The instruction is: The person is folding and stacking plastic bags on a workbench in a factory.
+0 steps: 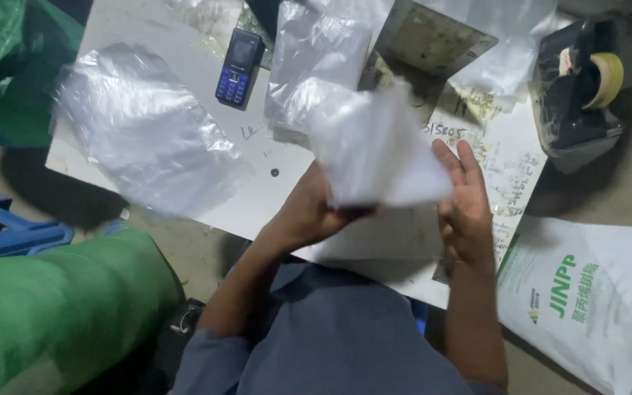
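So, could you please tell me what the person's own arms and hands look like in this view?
Both forearms are bare, with no gloves, watch or rings visible on the left hand or the right hand. Grey-blue short sleeves end near the elbows at the bottom of the picture, matching the grey-blue garment over the lap. No markings show on the cloth.
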